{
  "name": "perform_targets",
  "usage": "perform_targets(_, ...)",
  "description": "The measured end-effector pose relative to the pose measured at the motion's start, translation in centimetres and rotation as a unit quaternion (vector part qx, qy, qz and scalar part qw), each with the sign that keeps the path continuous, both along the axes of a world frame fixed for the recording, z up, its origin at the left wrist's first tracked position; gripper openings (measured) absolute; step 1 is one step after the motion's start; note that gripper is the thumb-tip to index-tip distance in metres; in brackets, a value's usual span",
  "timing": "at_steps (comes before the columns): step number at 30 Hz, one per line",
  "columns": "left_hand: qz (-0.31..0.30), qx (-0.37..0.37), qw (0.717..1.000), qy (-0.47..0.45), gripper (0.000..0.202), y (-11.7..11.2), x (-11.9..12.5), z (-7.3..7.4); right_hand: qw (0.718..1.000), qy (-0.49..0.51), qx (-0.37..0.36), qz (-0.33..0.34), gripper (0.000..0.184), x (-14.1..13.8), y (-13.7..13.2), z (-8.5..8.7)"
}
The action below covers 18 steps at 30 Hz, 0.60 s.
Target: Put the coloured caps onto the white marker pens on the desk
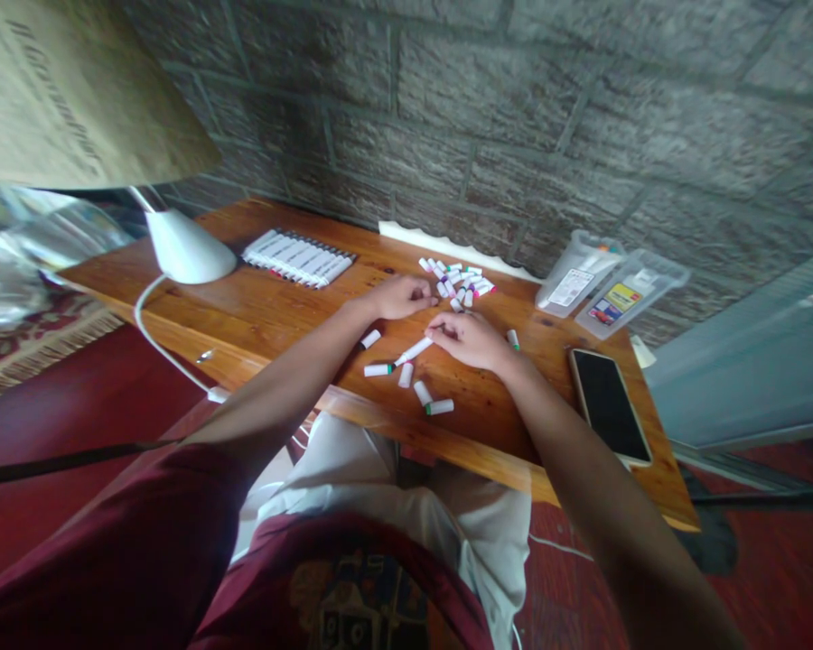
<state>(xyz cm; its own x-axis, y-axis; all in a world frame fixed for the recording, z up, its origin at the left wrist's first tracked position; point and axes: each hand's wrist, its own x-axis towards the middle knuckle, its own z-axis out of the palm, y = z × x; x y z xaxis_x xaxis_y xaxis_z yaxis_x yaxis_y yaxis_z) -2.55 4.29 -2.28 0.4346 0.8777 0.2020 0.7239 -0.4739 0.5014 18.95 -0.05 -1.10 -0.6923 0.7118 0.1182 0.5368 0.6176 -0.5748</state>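
My right hand [472, 338] pinches a white marker [415, 350], uncapped, its dark tip pointing left and down toward the table. Right by that tip lies a white cap with a green band [378, 370]. My left hand [401, 296] rests on the wood with its fingers curled in; whether anything is inside them is hidden. Just beyond both hands is a loose pile of white caps [455, 275] with green, purple and pink ends. Several more caps are scattered nearer me, among them a pink-banded cap [406, 375] and a green-ended cap [440, 408].
A row of white markers [299, 259] lies at the back left, beside a white lamp base [188, 248]. Two clear plastic containers [575, 275] stand at the back right. A phone [610, 404] lies near the right edge of the wooden table [244, 316], which meets a brick wall.
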Motion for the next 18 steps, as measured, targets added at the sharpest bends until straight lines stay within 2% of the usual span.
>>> perform_targets(18, 0.008, 0.003, 1.0, 0.013, 0.037, -0.23, 0.12, 0.36, 1.0, 0.0, -0.012, -0.004, 0.031, 0.08, 0.07, -0.08)
